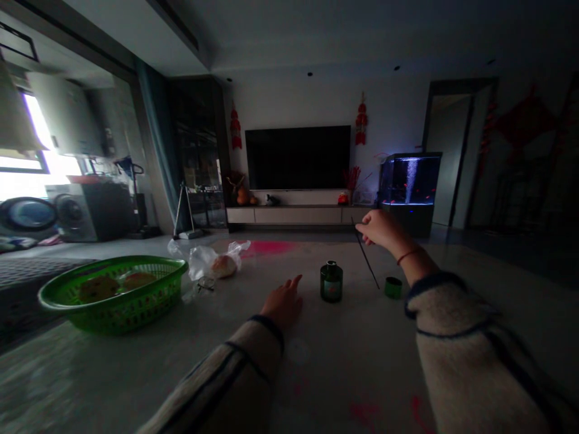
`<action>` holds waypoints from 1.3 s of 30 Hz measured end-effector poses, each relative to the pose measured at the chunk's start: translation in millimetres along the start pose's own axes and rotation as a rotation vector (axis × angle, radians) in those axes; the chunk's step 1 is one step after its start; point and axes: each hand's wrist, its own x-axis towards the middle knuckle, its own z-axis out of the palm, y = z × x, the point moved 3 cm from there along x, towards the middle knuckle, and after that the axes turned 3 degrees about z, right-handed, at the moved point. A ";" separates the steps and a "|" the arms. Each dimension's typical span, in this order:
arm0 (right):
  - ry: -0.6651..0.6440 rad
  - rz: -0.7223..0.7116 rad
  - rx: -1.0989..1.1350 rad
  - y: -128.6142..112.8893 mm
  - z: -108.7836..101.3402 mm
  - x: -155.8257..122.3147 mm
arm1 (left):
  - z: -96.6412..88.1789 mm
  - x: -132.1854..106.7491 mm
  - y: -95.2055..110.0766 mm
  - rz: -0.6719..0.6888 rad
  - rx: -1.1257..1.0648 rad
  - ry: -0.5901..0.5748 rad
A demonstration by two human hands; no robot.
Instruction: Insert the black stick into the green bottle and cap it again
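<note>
A small dark green glass bottle [332,284] with a pale label and a narrow neck stands upright on the table. Above and right of it, my right hand [380,230] pinches the upper end of a thin dark reed stick [365,256]. The stick slants down to the right, its lower end near a short green cap [393,288]. To the left of the bottle my left hand [284,302] rests low over or on the tabletop, fingers stretched out and holding nothing; whether it touches the surface I cannot tell.
On the left of the table [316,361] sits a green plastic basket [122,319] with round items inside. Beside it are a clear plastic bag [201,262], a bread roll [224,266] and glasses [206,284]. A television [298,158] and lit aquarium [411,181] are beyond.
</note>
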 end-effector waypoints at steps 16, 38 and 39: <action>-0.595 -0.364 -0.355 -16.3 67.9 -20.3 | 2.9 0.3 -3.0 0.010 -0.013 0.045; -0.350 -0.331 -0.208 -11.2 84.6 -15.6 | 4.6 2.7 -2.7 -0.013 -0.049 0.025; -0.343 -0.324 -0.181 -9.3 85.7 -15.2 | 5.1 2.8 -2.8 -0.015 -0.051 0.023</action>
